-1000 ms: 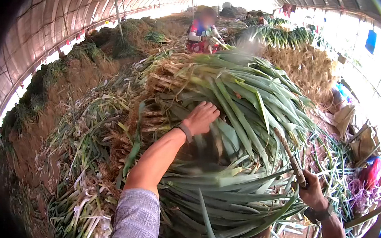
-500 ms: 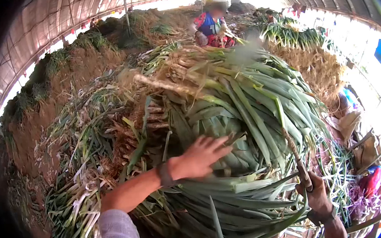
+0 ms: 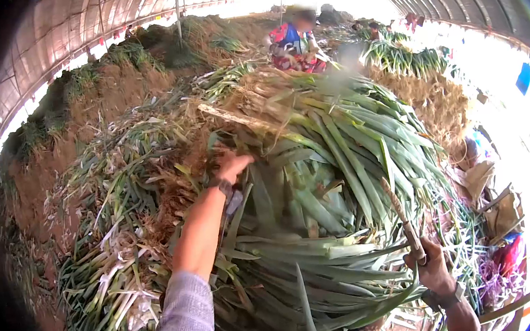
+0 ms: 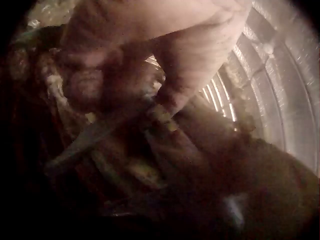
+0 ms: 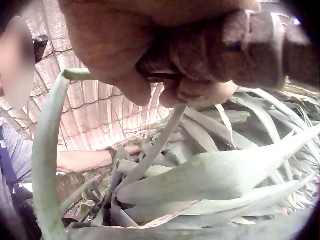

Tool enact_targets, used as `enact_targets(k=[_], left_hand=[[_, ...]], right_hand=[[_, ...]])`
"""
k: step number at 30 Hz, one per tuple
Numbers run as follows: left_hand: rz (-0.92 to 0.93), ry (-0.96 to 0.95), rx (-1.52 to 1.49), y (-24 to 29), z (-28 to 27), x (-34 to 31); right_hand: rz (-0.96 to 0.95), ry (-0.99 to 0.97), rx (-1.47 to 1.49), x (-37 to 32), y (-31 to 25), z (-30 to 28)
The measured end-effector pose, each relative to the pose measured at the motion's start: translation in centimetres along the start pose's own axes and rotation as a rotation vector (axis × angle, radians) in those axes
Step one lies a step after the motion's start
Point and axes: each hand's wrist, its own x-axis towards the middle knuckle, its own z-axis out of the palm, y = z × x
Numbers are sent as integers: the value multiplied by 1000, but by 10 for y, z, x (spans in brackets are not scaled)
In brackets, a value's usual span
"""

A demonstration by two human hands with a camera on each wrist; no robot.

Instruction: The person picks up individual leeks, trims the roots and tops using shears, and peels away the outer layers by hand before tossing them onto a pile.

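A large heap of leeks fills the middle of the head view, leaves to the right and roots to the left. My left hand reaches in at the root ends. In the left wrist view, dark and blurred, its thumb and curled fingers close on a leek stalk. One pale leek lies across the heap's top. At the lower right my right hand grips a stick-like tool, its far end pointing up and forward. Close up, the tool's handle looks thick and wrapped; leek leaves hang below the hand.
More leeks and leaf scraps cover the ground at left. Another person sits beyond the heap. Stacked leeks stand at the back right. Purple strings and a red bag lie at the right edge.
My left hand, spread over the leaves half a second ago, has moved up and left to the roots. The pale leek on top, absent at first, has come to rest. The right hand keeps its hold.
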Motion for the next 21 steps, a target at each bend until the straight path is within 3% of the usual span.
enact_targets(k=[1, 2, 3, 5, 7, 8, 9, 11, 12, 13, 15, 17, 19, 21], left_hand=[[3, -42, -233, -8, 8, -9], [6, -137, -272, 30, -3, -66], [107, -209, -312, 19, -2, -84], [106, -329, -284, 26, -4, -141], [55, -511, -40, 19, -8, -179], [178, -644, -10, -6, -7, -168], [174, -642, -8, -7, -8, -167], [121, -331, 69, -5, -13, -159], [121, -233, -86, -9, -14, -148], [135, -198, -199, -3, -15, -138], [-69, -274, -458, 6, -9, -123], [-65, -214, -526, 11, 11, -119], [-62, -158, -592, 17, 24, -126], [127, -176, -741, 18, 27, -152]], right_hand=[[14, 10, -7, -2, 5, 0], [9, 23, -32, -2, 3, 0], [67, 40, 14, -3, -4, 1], [31, 27, -16, -2, -25, -4], [21, 28, -38, -4, -28, -6], [6, 23, -32, -5, -22, -4], [-12, 20, -26, -5, -19, -3], [2, 13, 7, -9, -24, 2], [17, 6, 35, -11, -26, 3], [15, 6, 34, -13, -25, 5], [137, -12, 123, -17, -22, 10], [62, -30, 89, -18, -29, 11], [110, -66, 83, -18, -38, 11], [90, -61, 91, -18, -32, 11]])
